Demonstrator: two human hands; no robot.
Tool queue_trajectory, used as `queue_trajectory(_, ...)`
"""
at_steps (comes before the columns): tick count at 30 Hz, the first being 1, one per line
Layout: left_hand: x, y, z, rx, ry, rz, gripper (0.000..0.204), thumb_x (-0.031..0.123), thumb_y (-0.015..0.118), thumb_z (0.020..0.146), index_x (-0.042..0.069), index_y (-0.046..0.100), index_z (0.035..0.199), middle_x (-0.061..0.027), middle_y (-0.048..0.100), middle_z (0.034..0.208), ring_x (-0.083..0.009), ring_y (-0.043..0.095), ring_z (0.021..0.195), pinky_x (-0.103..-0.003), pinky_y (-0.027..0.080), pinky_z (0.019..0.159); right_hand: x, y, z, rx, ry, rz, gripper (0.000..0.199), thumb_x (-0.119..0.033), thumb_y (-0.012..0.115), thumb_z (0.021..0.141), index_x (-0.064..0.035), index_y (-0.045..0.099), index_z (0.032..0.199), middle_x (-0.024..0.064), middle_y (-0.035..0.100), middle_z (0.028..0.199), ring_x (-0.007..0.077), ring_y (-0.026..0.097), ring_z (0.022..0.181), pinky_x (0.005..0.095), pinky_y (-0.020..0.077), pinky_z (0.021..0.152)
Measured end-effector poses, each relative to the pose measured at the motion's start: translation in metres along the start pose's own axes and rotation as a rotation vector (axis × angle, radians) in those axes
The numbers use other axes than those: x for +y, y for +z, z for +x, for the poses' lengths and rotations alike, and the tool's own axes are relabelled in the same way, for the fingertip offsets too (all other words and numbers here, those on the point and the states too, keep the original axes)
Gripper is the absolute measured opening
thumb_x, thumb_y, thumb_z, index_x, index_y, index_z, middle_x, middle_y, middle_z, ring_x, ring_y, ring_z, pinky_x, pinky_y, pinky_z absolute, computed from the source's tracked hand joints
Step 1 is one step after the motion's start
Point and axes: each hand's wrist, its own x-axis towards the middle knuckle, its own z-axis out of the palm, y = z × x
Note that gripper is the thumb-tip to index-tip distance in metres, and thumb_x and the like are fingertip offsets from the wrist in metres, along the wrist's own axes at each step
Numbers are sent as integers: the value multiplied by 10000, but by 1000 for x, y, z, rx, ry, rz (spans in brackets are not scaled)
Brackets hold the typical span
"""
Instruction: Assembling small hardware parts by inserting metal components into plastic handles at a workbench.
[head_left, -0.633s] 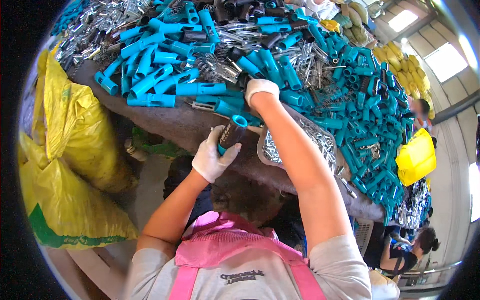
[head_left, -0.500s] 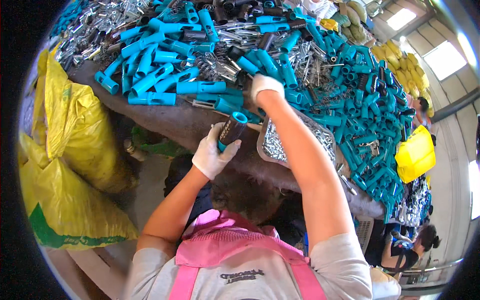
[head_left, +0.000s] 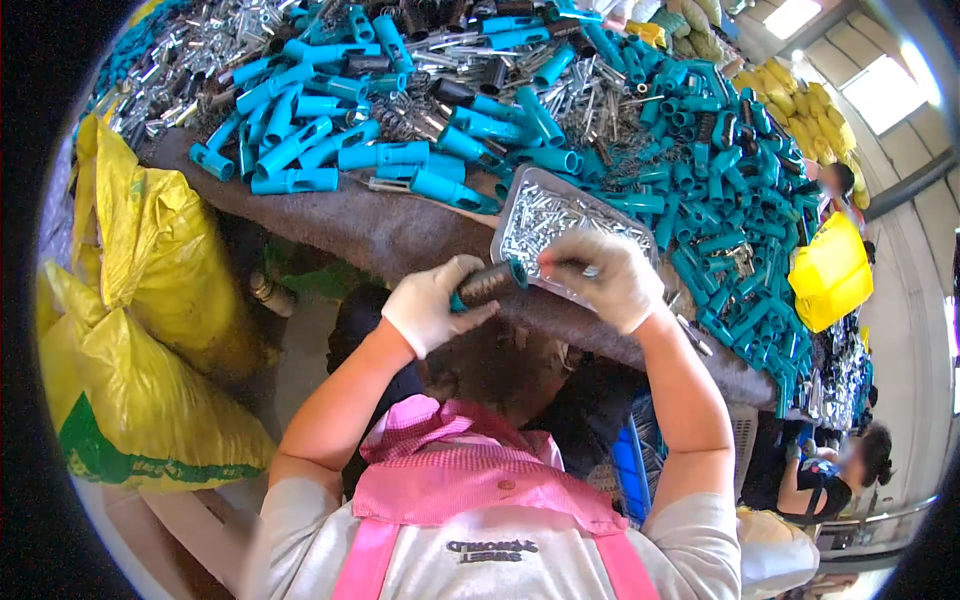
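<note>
My left hand (head_left: 425, 308), in a white glove with bare fingertips showing, is wrapped round a teal plastic tube with a black ribbed grip (head_left: 487, 287). The tube's open end points right. Close to that end is my right hand (head_left: 615, 282), gloved the same way, its thumb and fingers drawn together and slightly blurred. What the right fingers pinch, if anything, is too small to make out. Just behind the right hand, a clear plastic tray (head_left: 507, 212) full of small silver metal pins (head_left: 550, 215) sits at the table edge, partly covered by the hand.
Teal tubes (head_left: 385, 156) lie heaped across the table (head_left: 330, 225) among metal rods and springs. Yellow sacks (head_left: 165, 250) stand at the left. A yellow plastic container (head_left: 830, 272) rests on the heap at the right. Another person (head_left: 835, 475) is at the far right.
My right hand has come back from the heap to the open end of the tube. My left hand has tipped the tube from upright toward the right. The tray is now in fuller view.
</note>
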Motion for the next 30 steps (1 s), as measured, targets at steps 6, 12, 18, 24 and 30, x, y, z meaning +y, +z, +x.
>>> queue_trajectory(6,15,4,-1,6,226,81,423,309,716,734,107,513,1046,-138,630,856,-328,626,775,-399,507,659,-9,21,-28,6,-41,-203,224,-135,602,837,-65,495,1020,158,606,745,362,607,677,419,470,577)
queue_trajectory(12,7,1,-3,-137,67,-162,452,311,718,739,94,515,1080,-161,639,919,-360,622,862,-401,497,744,-13,24,-4,-23,10,-121,235,-221,523,888,-110,431,1074,190,590,709,396,600,670,461,474,558)
queue_trajectory(18,1,5,2,-100,70,-242,443,251,755,714,55,538,1047,-143,634,856,-309,628,794,-356,479,737,16,-19,5,-77,53,79,461,-158,575,838,-97,424,1270,101,599,785,221,613,742,355,483,647)
queue_trajectory(24,-9,5,8,-88,-215,-768,287,210,718,760,60,524,910,-2,577,733,-102,539,657,-257,443,635,254,-187,13,697,479,-1086,409,-3,467,760,-173,561,1121,115,488,1222,341,505,1052,419,452,888)
queue_trajectory(30,6,19,-1,-181,-266,-818,275,174,707,754,57,522,921,2,565,785,-105,525,718,-259,430,698,304,-222,-4,366,464,-1173,413,-40,533,764,-208,535,1141,87,468,1199,304,538,1037,406,479,858)
